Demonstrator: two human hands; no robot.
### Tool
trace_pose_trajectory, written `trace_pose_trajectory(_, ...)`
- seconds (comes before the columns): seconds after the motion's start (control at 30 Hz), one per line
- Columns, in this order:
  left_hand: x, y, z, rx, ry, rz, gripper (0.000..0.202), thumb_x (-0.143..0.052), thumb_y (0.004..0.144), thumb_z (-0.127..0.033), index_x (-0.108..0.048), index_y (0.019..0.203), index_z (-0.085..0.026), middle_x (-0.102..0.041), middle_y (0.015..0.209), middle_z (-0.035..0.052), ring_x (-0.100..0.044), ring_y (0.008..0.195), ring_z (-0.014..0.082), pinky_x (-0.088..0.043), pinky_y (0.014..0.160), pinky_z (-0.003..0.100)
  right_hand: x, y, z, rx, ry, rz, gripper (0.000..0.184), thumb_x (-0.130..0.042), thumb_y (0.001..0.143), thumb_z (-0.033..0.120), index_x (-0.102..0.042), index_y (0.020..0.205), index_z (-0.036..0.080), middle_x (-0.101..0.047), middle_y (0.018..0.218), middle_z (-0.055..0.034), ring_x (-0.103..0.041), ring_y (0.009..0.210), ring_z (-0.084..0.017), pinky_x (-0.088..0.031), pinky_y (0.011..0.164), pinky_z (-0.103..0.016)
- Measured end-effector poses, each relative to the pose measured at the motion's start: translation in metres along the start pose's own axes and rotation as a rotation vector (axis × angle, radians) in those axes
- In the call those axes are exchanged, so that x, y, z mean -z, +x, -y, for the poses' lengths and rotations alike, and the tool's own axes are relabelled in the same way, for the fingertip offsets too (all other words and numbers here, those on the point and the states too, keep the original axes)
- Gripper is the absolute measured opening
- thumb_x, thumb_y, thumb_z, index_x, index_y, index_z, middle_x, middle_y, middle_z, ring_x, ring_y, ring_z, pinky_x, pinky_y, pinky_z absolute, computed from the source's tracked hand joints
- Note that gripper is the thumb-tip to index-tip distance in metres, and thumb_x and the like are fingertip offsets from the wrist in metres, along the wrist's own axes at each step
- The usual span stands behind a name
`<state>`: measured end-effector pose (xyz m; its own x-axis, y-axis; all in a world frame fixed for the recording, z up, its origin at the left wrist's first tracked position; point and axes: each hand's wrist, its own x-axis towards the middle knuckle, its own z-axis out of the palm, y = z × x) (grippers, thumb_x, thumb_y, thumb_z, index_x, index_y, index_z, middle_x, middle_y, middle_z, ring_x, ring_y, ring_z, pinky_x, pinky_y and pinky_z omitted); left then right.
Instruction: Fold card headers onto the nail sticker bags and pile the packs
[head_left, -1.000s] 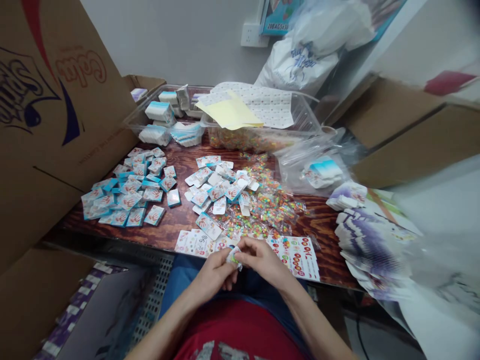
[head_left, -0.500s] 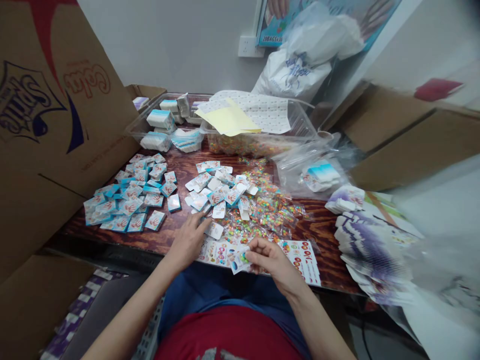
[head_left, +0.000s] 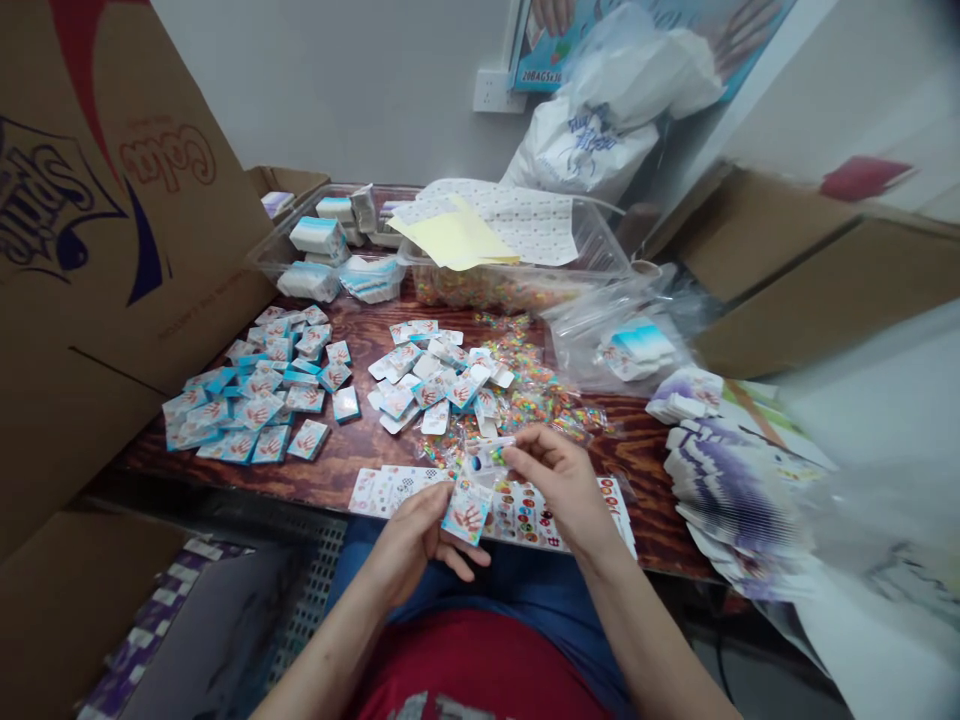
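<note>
Presently the left hand (head_left: 415, 540) gripped a small blue-and-white cardboard box (head_left: 466, 514); the right hand (head_left: 561, 490) pinched a clear plastic packet (head_left: 486, 459).

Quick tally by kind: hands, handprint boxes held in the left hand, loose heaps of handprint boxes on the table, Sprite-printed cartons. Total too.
Hands: 2 (left hand, right hand)
Held box: 1
Heaps: 2 (left heap, centre heap)
Sprite-printed carton: 1
Total: 6

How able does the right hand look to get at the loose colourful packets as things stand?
Probably yes: the right hand is close to the loose colourful packets and nothing seems to block it, though it holds a small packet.
</note>
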<state>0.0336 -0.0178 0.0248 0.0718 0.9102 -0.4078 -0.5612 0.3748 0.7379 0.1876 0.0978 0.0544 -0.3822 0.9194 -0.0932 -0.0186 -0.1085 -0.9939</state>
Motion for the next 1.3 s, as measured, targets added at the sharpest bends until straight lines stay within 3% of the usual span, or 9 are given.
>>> trace_pose_trajectory(0.2,-0.001,-0.007,-0.010,-0.047,0.330,-0.010,0.042,-0.055,0.089,-0.051,-0.062,0.105,-0.013,-0.064,0.078,0.0045,-0.068,0.058,0.0157,-0.053,0.049,0.021,0.019,-0.001,0.000,-0.115,-0.173,0.332,0.031,-0.072,0.075,0.043,-0.057,0.068,0.017,-0.048,0.060,0.0036,-0.041,0.055,-0.010,-0.031,0.051,-0.023)
trace_pose_trajectory(0.3,-0.002,-0.009,-0.012,-0.070,0.505,0.012,0.040,-0.047,0.093,-0.051,-0.061,0.107,-0.016,-0.061,0.078,0.0016,-0.068,0.058,0.0151,-0.052,0.050,0.021,0.021,0.000,0.001,-0.120,-0.259,0.427,0.029,-0.070,0.076,0.042,-0.057,0.069,0.018,-0.048,0.060,0.0037,-0.042,0.056,-0.012,-0.032,0.053,-0.024)
trace_pose_trajectory(0.4,-0.005,-0.006,-0.010,-0.101,0.611,-0.001,0.039,-0.042,0.095,-0.051,-0.059,0.106,-0.017,-0.059,0.074,0.0001,-0.067,0.059,0.0154,-0.051,0.052,0.022,0.011,-0.003,0.000,0.073,-0.392,0.370,0.021,-0.070,0.078,0.035,-0.057,0.070,0.019,-0.060,0.083,-0.0030,-0.055,0.081,-0.019,-0.042,0.074,-0.031)
trace_pose_trajectory(0.53,-0.006,-0.004,-0.010,-0.137,0.715,0.015,0.040,-0.036,0.097,-0.051,-0.056,0.102,-0.017,-0.057,0.067,-0.0009,-0.062,0.057,0.0149,-0.048,0.051,0.022,0.003,-0.008,-0.005,0.220,-0.449,0.311,0.015,-0.068,0.081,0.029,-0.059,0.072,0.020,-0.056,0.127,-0.0077,-0.046,0.122,-0.027,-0.029,0.104,-0.044)
trace_pose_trajectory(0.63,-0.004,-0.006,-0.013,-0.099,0.813,0.068,0.040,-0.031,0.098,-0.050,-0.055,0.101,-0.018,-0.048,0.058,-0.0054,-0.052,0.047,0.0114,-0.041,0.048,0.021,0.008,-0.008,-0.012,0.065,-0.355,0.430,0.024,-0.070,0.080,0.035,-0.060,0.066,0.020,-0.062,0.122,-0.0090,-0.050,0.119,-0.029,-0.030,0.104,-0.046)
trace_pose_trajectory(0.77,-0.001,-0.008,-0.015,-0.202,0.946,0.023,0.035,-0.033,0.100,-0.043,-0.057,0.093,-0.018,-0.050,0.068,-0.0032,-0.049,0.061,0.0114,-0.039,0.059,0.022,0.020,-0.008,-0.018,-0.127,-0.179,0.525,0.031,-0.058,0.089,0.045,-0.065,0.073,0.020,-0.062,0.124,-0.0104,-0.055,0.113,-0.029,-0.036,0.100,-0.044)
trace_pose_trajectory(0.97,0.002,-0.001,-0.005,-0.194,0.892,0.017,0.029,-0.039,0.098,-0.039,-0.059,0.095,-0.018,-0.054,0.074,-0.0023,-0.051,0.068,0.0129,-0.039,0.065,0.023,0.009,-0.019,-0.020,-0.024,-0.276,0.422,0.024,-0.059,0.088,0.036,-0.060,0.070,0.021,-0.061,0.121,-0.0090,-0.048,0.122,-0.028,-0.031,0.104,-0.042)
trace_pose_trajectory(1.13,0.001,0.000,-0.003,-0.153,0.783,-0.014,0.025,-0.042,0.095,-0.037,-0.058,0.097,-0.018,-0.053,0.071,-0.0032,-0.052,0.061,0.0122,-0.042,0.058,0.022,-0.003,-0.029,-0.025,-0.071,-0.100,0.299,0.018,-0.059,0.086,0.031,-0.058,0.072,0.021,-0.057,0.127,-0.0077,-0.047,0.125,-0.025,-0.035,0.100,-0.038)
trace_pose_trajectory(1.3,-0.004,-0.005,-0.002,-0.152,0.869,-0.018,0.022,-0.046,0.093,-0.035,-0.055,0.083,-0.018,-0.051,0.068,-0.0035,-0.052,0.060,0.0119,-0.040,0.057,0.022,0.007,-0.021,-0.019,-0.021,-0.251,0.438,0.016,-0.059,0.085,0.027,-0.060,0.071,0.021,-0.062,0.117,-0.0070,-0.051,0.118,-0.025,-0.032,0.101,-0.038)
